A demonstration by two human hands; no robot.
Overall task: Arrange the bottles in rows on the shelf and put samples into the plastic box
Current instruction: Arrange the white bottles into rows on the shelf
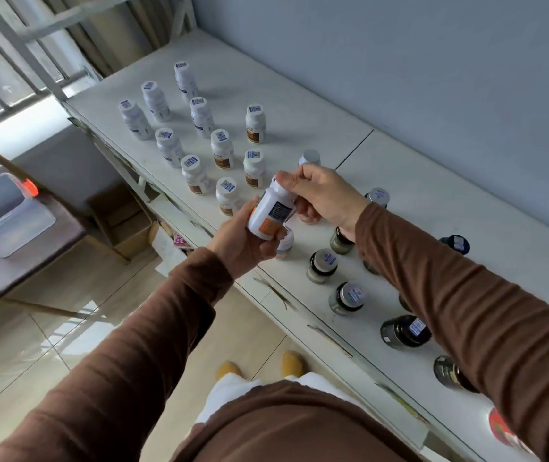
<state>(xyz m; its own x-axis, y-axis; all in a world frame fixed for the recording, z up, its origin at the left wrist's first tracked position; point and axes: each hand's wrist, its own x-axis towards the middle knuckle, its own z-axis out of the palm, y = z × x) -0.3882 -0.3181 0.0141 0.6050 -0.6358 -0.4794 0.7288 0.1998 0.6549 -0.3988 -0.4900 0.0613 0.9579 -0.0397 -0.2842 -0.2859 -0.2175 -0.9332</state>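
Bottle [271,213] tilted above shelf [399,181]: left hand [240,241] grips its base at 7 o'clock; right hand [319,195] pinches its cap.

Printed labels on the white bottles [223,149] are too blurred to read.

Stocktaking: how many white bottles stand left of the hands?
10 white bottles: four along the front edge, four mid-shelf, two at the back; more may hide behind the hands.
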